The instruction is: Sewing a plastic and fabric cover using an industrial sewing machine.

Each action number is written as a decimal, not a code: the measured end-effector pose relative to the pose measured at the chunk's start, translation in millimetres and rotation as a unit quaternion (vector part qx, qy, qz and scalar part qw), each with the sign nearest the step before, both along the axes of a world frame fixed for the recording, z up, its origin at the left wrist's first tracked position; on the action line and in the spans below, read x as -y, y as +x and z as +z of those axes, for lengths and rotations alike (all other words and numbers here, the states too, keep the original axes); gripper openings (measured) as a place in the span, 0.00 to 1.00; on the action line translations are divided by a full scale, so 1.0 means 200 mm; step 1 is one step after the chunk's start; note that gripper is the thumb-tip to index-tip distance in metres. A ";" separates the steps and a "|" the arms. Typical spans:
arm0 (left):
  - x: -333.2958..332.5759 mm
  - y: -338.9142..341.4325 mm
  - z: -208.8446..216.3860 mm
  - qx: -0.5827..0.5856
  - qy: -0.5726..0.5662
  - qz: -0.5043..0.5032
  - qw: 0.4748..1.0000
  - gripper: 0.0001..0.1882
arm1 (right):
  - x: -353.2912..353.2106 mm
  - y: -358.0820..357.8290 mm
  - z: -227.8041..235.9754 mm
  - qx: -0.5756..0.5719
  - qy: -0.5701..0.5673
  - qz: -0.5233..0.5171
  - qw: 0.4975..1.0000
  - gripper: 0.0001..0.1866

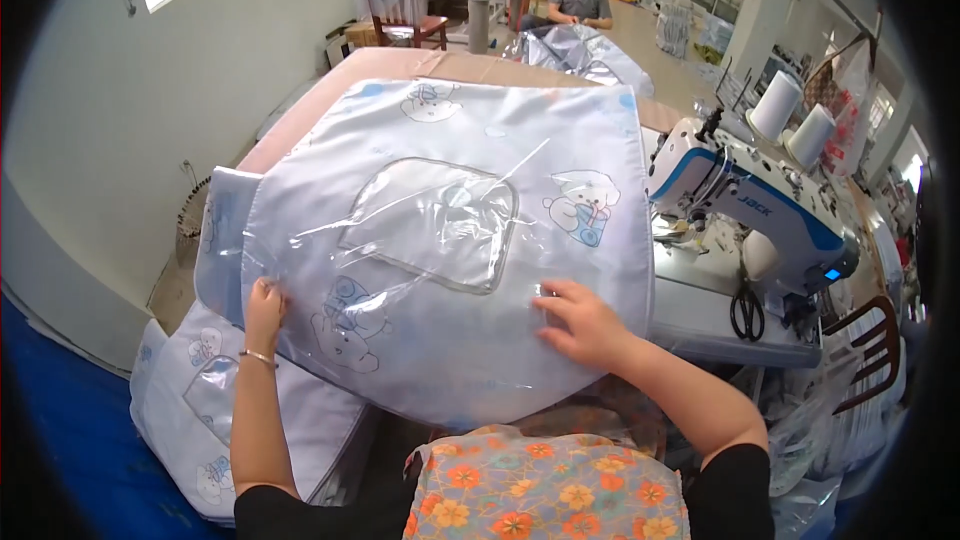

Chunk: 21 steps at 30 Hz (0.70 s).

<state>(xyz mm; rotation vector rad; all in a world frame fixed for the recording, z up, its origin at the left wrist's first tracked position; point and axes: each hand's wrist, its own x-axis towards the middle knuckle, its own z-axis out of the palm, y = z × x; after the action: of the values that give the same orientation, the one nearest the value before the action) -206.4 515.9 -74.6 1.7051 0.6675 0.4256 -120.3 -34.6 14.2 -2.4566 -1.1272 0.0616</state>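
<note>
White walls (170,90) are enclosing a sewing room, where a co-worker (580,5) is sitting at the back behind a silvery sheet (590,55). Closer in, a pale cover (410,290) printed with cartoon animals is lying spread over pink cloth (330,100), its clear window (440,225) catching the light. The left hand (265,310) is pinching the cover's left edge, while the right hand (580,325) is resting unclenched on its lower right part, fingers spread. Just to the right, a sewing machine (750,180) is standing near two thread cones (775,105) (black scissors (746,313) are showing below it), and another cover (185,430) is lying at the lower left
</note>
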 end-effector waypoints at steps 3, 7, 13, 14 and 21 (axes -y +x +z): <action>0.10 -0.09 0.08 0.100 -0.158 0.007 0.982 0.08 | 0.14 0.05 0.02 -0.091 0.088 -0.100 0.987 0.33; 0.13 0.00 0.26 0.194 -0.218 0.027 0.956 0.18 | 0.16 0.10 0.01 0.007 0.155 -0.293 0.943 0.40; 0.19 0.20 0.73 0.415 -0.237 -0.066 0.876 0.21 | 0.26 0.19 -0.08 0.046 0.037 -0.329 0.942 0.45; 0.16 0.18 0.77 0.410 -0.233 -0.064 0.880 0.21 | 0.24 0.18 -0.06 0.039 0.038 -0.327 0.943 0.45; -0.26 0.20 0.74 0.494 -0.271 -0.179 0.807 0.17 | 0.25 0.24 0.01 -0.015 -0.015 -0.327 0.945 0.46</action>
<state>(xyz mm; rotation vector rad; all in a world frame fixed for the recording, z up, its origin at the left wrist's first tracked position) -166.0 568.5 74.0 0.8260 -0.2986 0.6859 -72.2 -84.5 16.4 -2.7141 -0.2546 -0.0859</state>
